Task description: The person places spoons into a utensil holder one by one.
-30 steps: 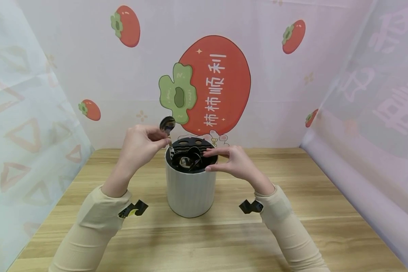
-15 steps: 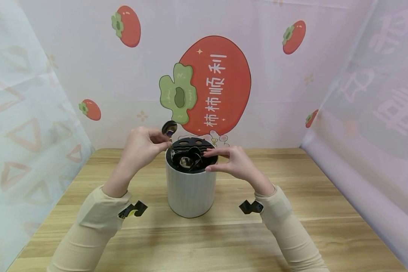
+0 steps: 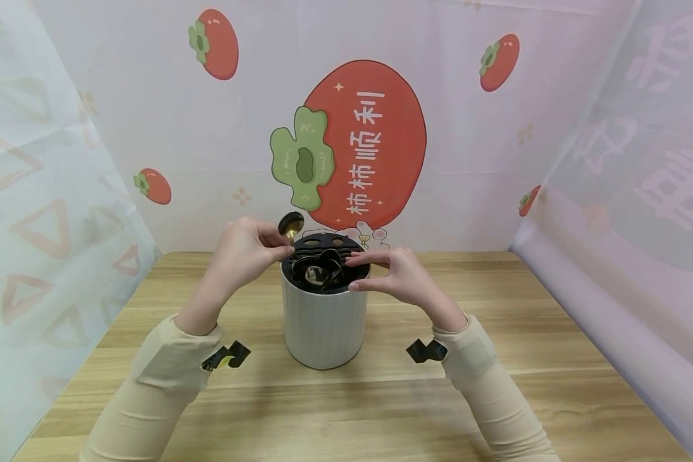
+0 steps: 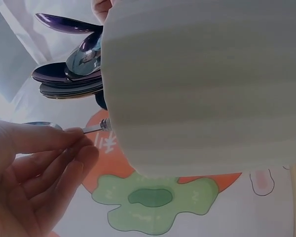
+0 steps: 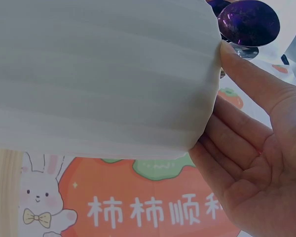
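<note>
A white ribbed cutlery holder with a black slotted top stands upright on the table. My left hand is at its left rim and pinches a spoon by the handle, bowl upward. In the left wrist view the spoon's handle runs from my fingertips toward the holder's mouth; its lower end is hidden. Several dark, shiny spoons stick out of the holder with their bowls up. My right hand holds the holder's right rim between thumb and fingers, the thumb at the front edge.
The wooden table spreads around the holder. Behind it hangs a pale backdrop printed with persimmons, and pale sheets flank both sides. A small black camera mount sits on each wrist.
My left hand has lowered slightly toward the holder. The pinched spoon has sunk with it and moved a little right, its bowl turning. The right hand stays in place.
</note>
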The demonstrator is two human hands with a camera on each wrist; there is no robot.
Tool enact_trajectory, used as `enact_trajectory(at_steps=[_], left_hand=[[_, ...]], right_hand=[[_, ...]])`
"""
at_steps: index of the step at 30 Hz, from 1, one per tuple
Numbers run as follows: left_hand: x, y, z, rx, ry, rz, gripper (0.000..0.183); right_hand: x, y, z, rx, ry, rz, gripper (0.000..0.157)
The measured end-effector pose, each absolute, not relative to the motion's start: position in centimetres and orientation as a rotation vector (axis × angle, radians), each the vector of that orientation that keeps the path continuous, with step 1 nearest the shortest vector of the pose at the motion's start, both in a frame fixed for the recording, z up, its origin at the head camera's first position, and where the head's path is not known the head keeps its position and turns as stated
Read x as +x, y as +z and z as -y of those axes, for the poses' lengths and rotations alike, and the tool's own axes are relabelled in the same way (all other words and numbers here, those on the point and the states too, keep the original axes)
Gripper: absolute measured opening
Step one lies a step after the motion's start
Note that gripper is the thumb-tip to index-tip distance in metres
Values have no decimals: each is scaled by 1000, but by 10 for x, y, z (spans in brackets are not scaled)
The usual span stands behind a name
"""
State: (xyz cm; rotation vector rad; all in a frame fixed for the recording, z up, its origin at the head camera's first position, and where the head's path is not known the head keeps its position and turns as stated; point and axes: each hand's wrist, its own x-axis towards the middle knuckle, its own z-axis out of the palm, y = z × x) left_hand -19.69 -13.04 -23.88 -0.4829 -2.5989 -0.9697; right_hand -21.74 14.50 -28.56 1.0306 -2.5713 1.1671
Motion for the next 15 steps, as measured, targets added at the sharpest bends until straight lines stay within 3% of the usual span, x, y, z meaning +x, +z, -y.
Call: enact_trajectory(at_steps=[15], left_hand=[[-197, -244, 137, -530, -979, 2646, 4]], right_hand=[[-217, -286, -144, 1031, 1202, 2570, 36]])
